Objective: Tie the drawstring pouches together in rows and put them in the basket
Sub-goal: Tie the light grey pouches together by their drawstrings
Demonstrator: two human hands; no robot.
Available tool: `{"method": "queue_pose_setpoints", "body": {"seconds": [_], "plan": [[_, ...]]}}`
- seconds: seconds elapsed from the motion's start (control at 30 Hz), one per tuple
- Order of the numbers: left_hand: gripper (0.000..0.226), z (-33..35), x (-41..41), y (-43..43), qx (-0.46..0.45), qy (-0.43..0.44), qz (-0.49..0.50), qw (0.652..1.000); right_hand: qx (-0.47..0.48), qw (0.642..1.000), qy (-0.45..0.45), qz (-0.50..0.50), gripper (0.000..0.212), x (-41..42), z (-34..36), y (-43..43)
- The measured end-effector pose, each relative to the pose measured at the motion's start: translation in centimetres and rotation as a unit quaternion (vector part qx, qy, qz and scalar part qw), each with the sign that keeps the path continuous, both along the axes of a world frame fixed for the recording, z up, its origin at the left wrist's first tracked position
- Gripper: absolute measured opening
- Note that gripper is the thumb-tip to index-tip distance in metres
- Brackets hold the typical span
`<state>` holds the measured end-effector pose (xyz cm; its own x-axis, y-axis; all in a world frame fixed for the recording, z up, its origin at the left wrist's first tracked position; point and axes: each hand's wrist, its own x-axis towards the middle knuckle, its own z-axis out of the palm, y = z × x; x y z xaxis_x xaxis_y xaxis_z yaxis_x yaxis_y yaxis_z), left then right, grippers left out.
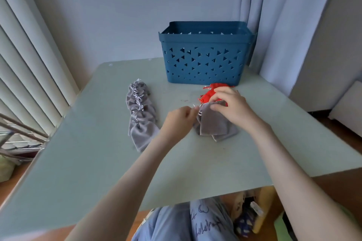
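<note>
While one row of tied grey velvet drawstring pouches (140,115) lies at 10 o'clock on pale green table (98,162), rest looks undone: left hand (178,121) pinches white drawstring (196,108), right hand (229,101) fingers curled, gripping loose grey pouches (213,125). Red fabric pouches (207,95) at 1 o'clock, mostly covered. Blue perforated plastic basket (203,60) at 12, inside hidden, nothing visibly in yet

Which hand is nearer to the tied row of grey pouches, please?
Left. The left hand is just right of the row, pinching a drawstring; the right hand is farther right, holding the loose grey pouch.
</note>
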<state>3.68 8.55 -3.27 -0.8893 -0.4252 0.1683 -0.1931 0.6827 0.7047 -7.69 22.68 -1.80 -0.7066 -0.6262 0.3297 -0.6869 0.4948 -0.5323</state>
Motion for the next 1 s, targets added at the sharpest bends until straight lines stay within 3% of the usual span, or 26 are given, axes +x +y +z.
{"method": "queue_pose_setpoints", "body": {"seconds": [0.2,0.3,0.43,0.6,0.8,0.93,1.0], "plan": [[0.027,1.6,0.9,-1.1,0.018,0.015,-0.049,0.999,-0.091,0.985,-0.109,0.098,0.019,1.0,1.3,-0.5],[0.033,1.8,1.6,-1.8,0.078,0.095,-0.053,0.991,-0.136,0.973,-0.137,0.129,0.013,1.7,2.1,-1.9],[0.034,2.2,2.9,-3.1,0.286,0.206,-0.022,0.936,-0.254,0.905,-0.309,0.148,0.012,2.6,2.4,-4.3],[0.036,0.0,4.2,-6.1,0.386,0.215,0.054,0.895,-0.181,0.870,-0.438,0.137,0.029,3.7,0.2,-9.1],[0.036,-1.8,4.9,-8.1,0.501,0.222,0.117,0.828,-0.192,0.852,-0.463,0.151,0.015,3.3,-2.5,-11.7],[0.033,-2.2,5.0,-9.8,0.594,0.199,0.094,0.774,-0.244,0.830,-0.490,0.103,0.019,3.2,-4.2,-12.4],[0.034,-2.0,4.9,-10.3,0.625,0.228,0.089,0.741,-0.269,0.831,-0.481,0.077,0.022,3.4,-4.8,-13.0]]}}
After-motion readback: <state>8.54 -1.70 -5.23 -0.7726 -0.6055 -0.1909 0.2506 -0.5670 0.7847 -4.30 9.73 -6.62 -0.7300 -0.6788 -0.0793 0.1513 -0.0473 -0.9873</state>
